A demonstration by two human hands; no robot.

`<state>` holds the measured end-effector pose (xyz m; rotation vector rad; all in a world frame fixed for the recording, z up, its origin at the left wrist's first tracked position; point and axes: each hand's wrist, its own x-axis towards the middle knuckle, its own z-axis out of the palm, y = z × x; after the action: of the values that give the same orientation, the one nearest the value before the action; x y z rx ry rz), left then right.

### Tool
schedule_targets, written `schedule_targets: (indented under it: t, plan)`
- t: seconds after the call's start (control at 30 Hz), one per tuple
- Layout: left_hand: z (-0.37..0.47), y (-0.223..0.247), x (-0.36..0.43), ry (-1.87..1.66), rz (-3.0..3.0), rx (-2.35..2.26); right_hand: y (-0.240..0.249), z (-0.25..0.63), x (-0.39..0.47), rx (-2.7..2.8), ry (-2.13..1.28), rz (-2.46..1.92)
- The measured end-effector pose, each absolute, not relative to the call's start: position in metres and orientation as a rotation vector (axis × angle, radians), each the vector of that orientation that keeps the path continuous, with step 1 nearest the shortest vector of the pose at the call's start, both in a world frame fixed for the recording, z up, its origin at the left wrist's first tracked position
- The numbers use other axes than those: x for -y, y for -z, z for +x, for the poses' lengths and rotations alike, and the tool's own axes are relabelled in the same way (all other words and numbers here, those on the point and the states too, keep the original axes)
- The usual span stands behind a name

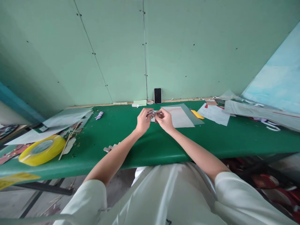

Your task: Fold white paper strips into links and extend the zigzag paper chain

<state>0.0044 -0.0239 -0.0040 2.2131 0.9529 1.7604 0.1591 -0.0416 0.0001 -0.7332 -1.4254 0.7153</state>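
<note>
Both my left hand [143, 120] and right hand [165, 119] pinch a small grey piece [152, 113] at twelve o'clock; I'd press lightly, evenly.

From here: pale grn wall [117, 47] w/ seams & dark dots, lt-blue panel [278, 75] far R, long grn-topped table [112, 122], dk legs [44, 187], grey flr [11, 200], soft light.

A green tabletop [164, 145] bears a tape roll [56, 146] (yellow, lying flat) and a purple piece [99, 115].
</note>
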Motion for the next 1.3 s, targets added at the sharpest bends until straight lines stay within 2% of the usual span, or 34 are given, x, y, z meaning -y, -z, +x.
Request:
schedule_targets:
  t: [0.43, 1.3]
  plan:
    - [0.0053, 0.0120, 0.0175, -1.735, 2.060, -0.992, -0.0012, 0.1622, 0.0407, 1.444, -0.742, -0.738]
    - [0.0067, 0.0026, 0.0233, -1.806, 2.190, -0.881, 0.0055, 0.1622, 0.0368, 1.430, -0.739, -0.690]
